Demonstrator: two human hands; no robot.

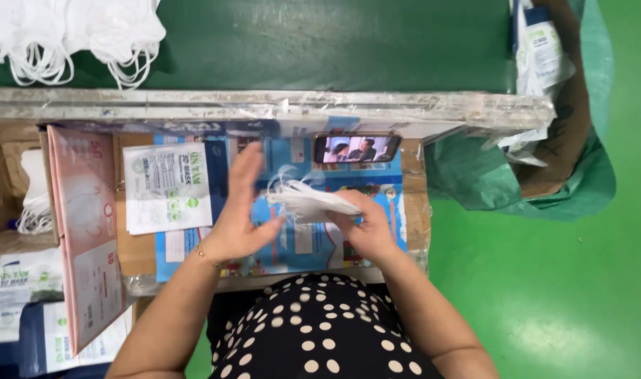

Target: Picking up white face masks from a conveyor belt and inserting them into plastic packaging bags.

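My right hand pinches the mask stack, long axis running leftward toward my flat, open left hand beside it.

A stack of white masks sits between both hands above the tabletop. The right hand grips its near end; the left hand, fingers spread flat, presses its left side. Beyond the stack a phone lies propped (screen lit). Left of the stack lies a printed pouch, then a pink box.
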